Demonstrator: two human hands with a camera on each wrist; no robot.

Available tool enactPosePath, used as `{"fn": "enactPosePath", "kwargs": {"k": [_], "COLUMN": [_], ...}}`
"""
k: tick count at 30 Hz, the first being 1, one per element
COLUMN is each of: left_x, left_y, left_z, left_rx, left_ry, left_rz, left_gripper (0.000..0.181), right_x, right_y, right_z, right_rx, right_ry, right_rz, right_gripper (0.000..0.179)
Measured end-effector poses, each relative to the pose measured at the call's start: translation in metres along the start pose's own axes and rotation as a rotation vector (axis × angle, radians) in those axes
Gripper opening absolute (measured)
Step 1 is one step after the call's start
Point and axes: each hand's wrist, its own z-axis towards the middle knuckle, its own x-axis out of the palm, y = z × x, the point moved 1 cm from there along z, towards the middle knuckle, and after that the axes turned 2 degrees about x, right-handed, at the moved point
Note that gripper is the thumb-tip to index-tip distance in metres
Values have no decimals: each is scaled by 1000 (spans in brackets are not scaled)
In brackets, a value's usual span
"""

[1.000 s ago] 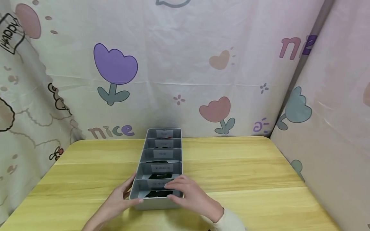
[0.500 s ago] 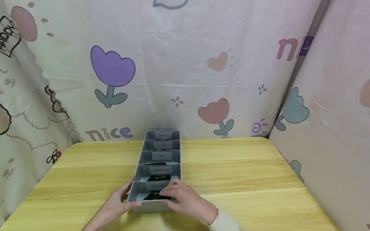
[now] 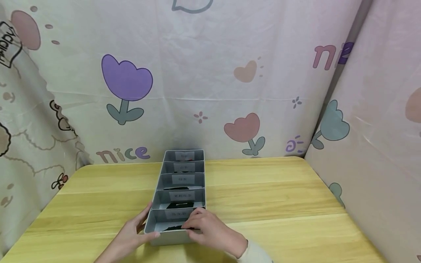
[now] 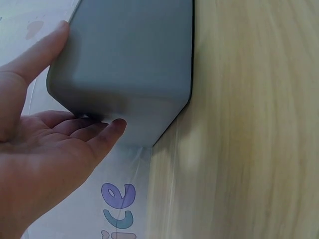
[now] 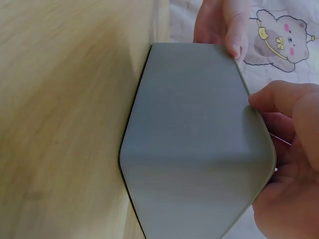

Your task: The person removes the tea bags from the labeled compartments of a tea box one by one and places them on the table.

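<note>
A long grey divided box (image 3: 174,239) stands on the table, with a row of labelled compartments running away from me. My left hand (image 3: 133,232) holds its front left corner, thumb at the front rim and fingers against the side, as the left wrist view shows. My right hand (image 3: 212,230) reaches over the front right rim into the nearest compartment. Its curled fingers pinch a flat black packet (image 3: 172,228) there. In the right wrist view the thumb (image 5: 271,97) lies at the rim, and the fingertips are hidden behind the box wall.
Another black packet (image 3: 181,205) lies in the second compartment, and dark edges show in those farther back. White paper labels (image 3: 182,196) mark the dividers. The wooden table (image 3: 263,197) ends at a printed cloth backdrop (image 3: 197,73), close behind the box's far end.
My right hand has lowered into the front compartment and its fingers have closed on the black packet, which has shifted toward the front wall. The left hand keeps its hold on the box.
</note>
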Motion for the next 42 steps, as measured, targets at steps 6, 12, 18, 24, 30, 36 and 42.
{"fn": "enactPosePath", "kwargs": {"k": [6, 12, 18, 24, 30, 36, 42], "left_x": [-1, 0, 0, 1, 1, 0, -1], "left_y": [0, 0, 1, 1, 1, 1, 2], "left_z": [1, 3, 3, 2, 2, 0, -1], "left_rx": [-20, -20, -15, -18, -29, -18, -20], "left_ry": [10, 14, 6, -3, -3, 2, 4], "left_rz": [-2, -2, -17, -18, -13, -10, -12], "left_gripper": [92, 92, 92, 93, 93, 92, 92], "right_x": [-2, -4, -5, -5, -4, -2, -7], "right_y": [-1, -4, -7, -8, -7, -8, -10], "right_z": [0, -1, -1, 0, 1, 1, 2], "right_rx": [21, 64, 4, -89, -56, 48, 126], "right_ry": [-13, -18, -75, -157, -204, -261, -290], "right_rz": [67, 164, 213, 211, 265, 387, 461], "right_gripper": [12, 11, 10, 10, 7, 3, 5]}}
